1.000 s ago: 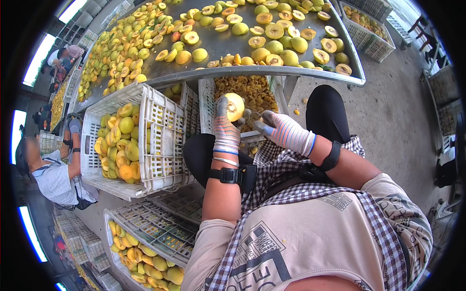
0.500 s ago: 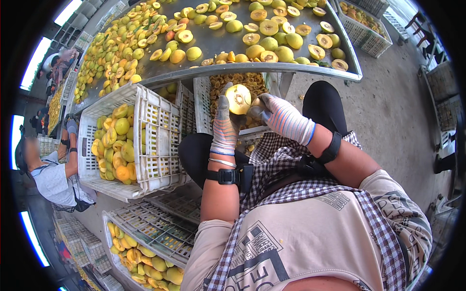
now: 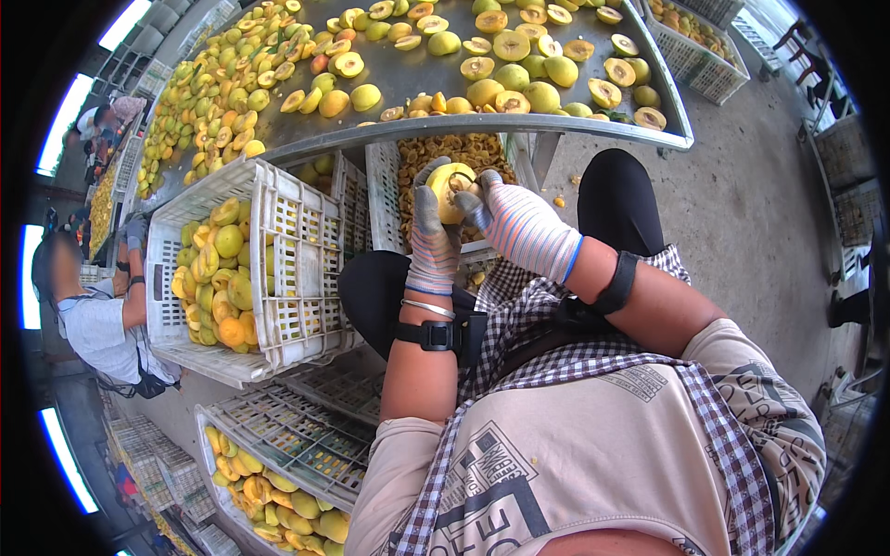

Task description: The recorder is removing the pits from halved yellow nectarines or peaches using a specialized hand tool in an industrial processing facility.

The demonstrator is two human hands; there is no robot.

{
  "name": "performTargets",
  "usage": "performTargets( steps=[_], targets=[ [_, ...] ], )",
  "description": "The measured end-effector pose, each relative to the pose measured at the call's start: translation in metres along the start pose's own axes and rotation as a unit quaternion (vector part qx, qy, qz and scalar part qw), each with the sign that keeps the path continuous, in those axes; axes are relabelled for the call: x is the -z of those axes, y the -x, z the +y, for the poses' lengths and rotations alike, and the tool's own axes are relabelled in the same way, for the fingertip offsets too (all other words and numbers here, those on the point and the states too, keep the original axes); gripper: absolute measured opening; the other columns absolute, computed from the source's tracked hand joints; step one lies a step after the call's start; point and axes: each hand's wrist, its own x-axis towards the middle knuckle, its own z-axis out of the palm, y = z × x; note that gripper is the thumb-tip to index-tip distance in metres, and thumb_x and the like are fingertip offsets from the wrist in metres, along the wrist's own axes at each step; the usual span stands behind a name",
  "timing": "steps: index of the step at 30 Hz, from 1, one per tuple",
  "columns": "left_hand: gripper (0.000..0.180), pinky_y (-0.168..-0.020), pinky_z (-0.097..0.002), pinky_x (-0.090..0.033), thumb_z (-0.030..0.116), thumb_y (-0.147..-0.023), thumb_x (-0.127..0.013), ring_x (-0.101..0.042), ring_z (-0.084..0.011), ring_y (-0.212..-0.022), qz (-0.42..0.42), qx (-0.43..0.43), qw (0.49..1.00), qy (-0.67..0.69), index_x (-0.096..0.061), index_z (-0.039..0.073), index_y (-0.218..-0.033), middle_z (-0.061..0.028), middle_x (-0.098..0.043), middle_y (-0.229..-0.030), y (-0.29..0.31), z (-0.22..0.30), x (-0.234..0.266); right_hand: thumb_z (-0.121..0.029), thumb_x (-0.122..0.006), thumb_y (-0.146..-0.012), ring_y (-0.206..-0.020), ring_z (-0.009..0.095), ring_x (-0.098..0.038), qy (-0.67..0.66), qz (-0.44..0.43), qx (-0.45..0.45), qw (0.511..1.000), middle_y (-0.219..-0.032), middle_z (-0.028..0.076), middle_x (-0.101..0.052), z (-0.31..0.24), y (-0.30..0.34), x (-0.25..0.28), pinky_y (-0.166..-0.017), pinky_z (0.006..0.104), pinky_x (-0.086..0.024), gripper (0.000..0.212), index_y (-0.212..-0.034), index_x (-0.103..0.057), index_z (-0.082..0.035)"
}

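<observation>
My left hand (image 3: 432, 232), in a striped, grey-palmed glove, is closed around a yellow peach half (image 3: 443, 189) above a crate. Its cut face is turned toward my right hand (image 3: 527, 221), which wears a matching glove. The right fingers are closed at the fruit's cut face on a small thin curved tool (image 3: 461, 176), mostly hidden by the fingers and the fruit. Beneath both hands, a white crate (image 3: 382, 190) holds many small brownish-orange pieces. Just beyond stands a metal table (image 3: 612, 132) with whole and halved peaches.
At my left a white plastic crate (image 3: 278, 218) full of yellow-green peach halves leans tilted. Another filled crate (image 3: 278, 435) is below it. A co-worker (image 3: 102, 320) is at the far left. More crates (image 3: 709, 69) stand beyond the table's right end.
The peach half has turned from facing up to tilted toward my right hand. My right fingers have moved left onto its cut face. The co-worker has shifted slightly.
</observation>
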Motion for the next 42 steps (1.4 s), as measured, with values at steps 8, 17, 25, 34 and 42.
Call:
performTargets(
  steps=[8,17,25,34,42],
  targets=[
    [0.070,-0.094,-0.0372,-0.044,0.063,-0.080,-0.053,-0.054,-0.0229,-0.102,0.021,-0.023,0.999,-0.037,-0.044,0.008,-0.123,-0.0108,-0.053,-0.111,0.004,0.003,-0.006,-0.019,-0.043,-0.095,-0.069,0.029,-0.060,0.015,-0.034,0.005,0.999,-0.076,0.016,-0.058,-0.003,0.000,0.002,-0.064,0.0314,-0.049,0.031,-0.108,-0.050,0.008],
    [0.058,-0.091,-0.0372,-0.046,0.057,-0.084,-0.052,-0.055,-0.0221,-0.099,0.037,-0.045,0.998,-0.034,-0.049,0.009,-0.117,-0.0097,-0.054,-0.106,0.006,0.001,-0.006,-0.024,-0.051,-0.092,-0.074,0.035,-0.062,-0.100,-0.011,-0.022,0.995,-0.078,0.022,-0.061,-0.005,0.000,0.003,-0.063,0.0388,-0.050,0.034,-0.104,-0.050,0.008],
    [0.058,-0.086,-0.0340,-0.047,0.058,-0.087,-0.045,-0.057,-0.0209,-0.094,0.031,-0.036,0.998,-0.046,-0.052,0.006,-0.113,-0.0106,-0.057,-0.102,0.008,0.003,-0.011,-0.041,-0.047,-0.091,-0.078,0.040,-0.062,-0.175,-0.046,-0.014,0.983,-0.077,0.025,-0.062,0.007,-0.003,-0.009,-0.068,0.0430,-0.050,0.049,-0.101,-0.050,0.007],
    [0.064,-0.089,-0.0360,-0.046,0.060,-0.085,-0.048,-0.056,-0.0223,-0.101,0.049,0.036,0.997,-0.038,-0.048,0.006,-0.120,-0.0121,-0.056,-0.110,0.002,-0.001,-0.006,-0.045,-0.049,-0.090,-0.089,0.037,-0.061,-0.240,-0.089,-0.077,0.964,-0.091,0.025,-0.062,0.020,-0.010,-0.012,-0.077,0.0400,-0.049,0.054,-0.106,-0.050,0.007],
    [0.059,-0.092,-0.0352,-0.044,0.055,-0.088,-0.046,-0.054,-0.0216,-0.102,0.043,-0.076,0.993,-0.086,-0.049,0.007,-0.122,-0.0112,-0.054,-0.112,0.003,0.001,-0.017,-0.028,-0.050,-0.090,-0.073,0.038,-0.062,-0.084,0.017,-0.014,0.996,-0.075,0.022,-0.062,0.003,-0.011,-0.001,-0.064,0.0424,-0.050,0.037,-0.104,-0.050,0.006]
  ],
)
